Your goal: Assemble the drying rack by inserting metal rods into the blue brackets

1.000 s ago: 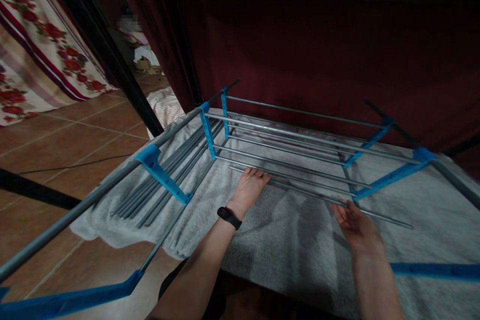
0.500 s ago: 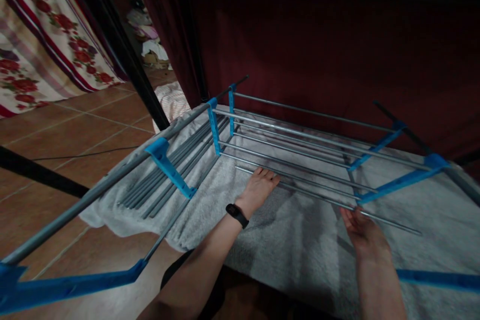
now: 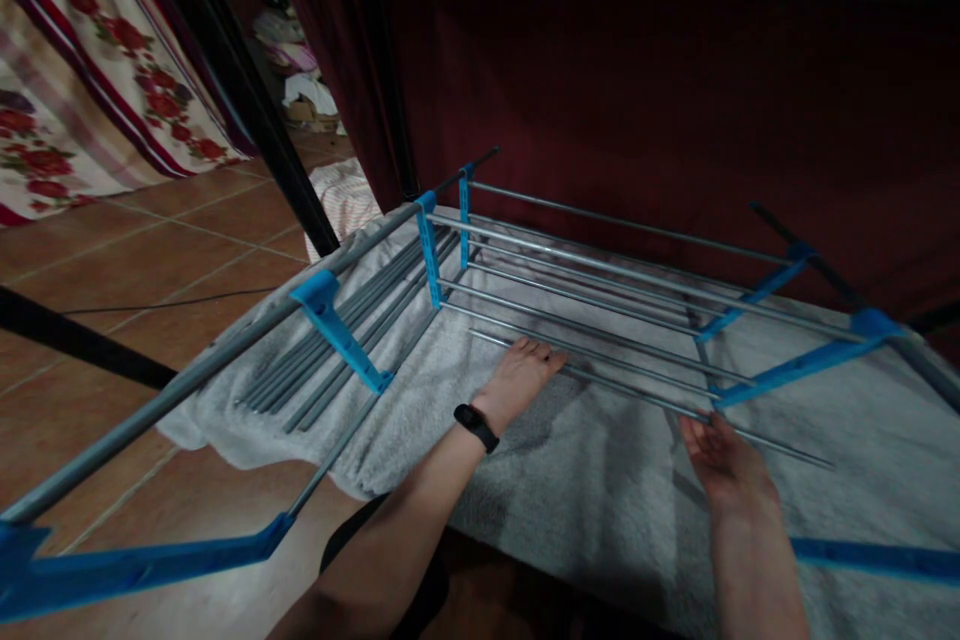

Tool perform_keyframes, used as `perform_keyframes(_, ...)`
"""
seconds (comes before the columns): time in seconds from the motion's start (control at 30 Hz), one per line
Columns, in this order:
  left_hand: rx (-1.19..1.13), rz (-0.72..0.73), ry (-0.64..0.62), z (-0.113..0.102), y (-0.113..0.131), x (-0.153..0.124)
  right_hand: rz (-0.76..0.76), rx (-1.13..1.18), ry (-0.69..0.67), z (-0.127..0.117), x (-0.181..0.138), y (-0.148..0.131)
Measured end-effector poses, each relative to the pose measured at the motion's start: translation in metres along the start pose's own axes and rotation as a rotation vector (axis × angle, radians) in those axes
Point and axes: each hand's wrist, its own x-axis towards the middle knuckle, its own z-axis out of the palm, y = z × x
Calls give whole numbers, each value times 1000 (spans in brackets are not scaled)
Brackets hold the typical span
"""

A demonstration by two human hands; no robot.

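A loose grey metal rod (image 3: 637,387) lies crosswise in front of me, gripped in both hands. My left hand (image 3: 525,370), with a black band on its wrist, is closed over the rod left of its middle. Farther right, my right hand (image 3: 716,440) holds it from below with bent fingers. Just beyond is a rack frame of grey tubes joined by blue plastic brackets. The left blue bracket (image 3: 429,250) and right blue bracket (image 3: 802,370) carry several crossbars (image 3: 637,280). The rod's two ends stick out free past my hands.
Several loose rods (image 3: 330,350) lie on the grey blanket (image 3: 585,520) at left. A long side tube (image 3: 187,400) with a blue bracket (image 3: 341,330) runs toward me. Behind stands a dark red curtain (image 3: 637,100). Black posts (image 3: 255,120) and tiled floor (image 3: 165,270) are on the left.
The rod has shifted very slightly to the left with my hands still on it. The rack and the loose rods stay as they were.
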Motion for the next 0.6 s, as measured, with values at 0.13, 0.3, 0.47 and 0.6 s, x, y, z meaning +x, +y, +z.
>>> perform_keyframes(0.13,-24,4,27,2,1,-1,-51,-1,-30,-3,2,1)
perform_keyframes(0.3,-28,-2,40,4,1,-2,-90,-19,-31,-4,4,4)
perform_keyframes(0.47,-8,22,19,4,1,-1,-118,-47,-84,-6,7,7)
perform_keyframes(0.6,-1,32,7,3,2,0,-100,-55,-93,-5,6,8)
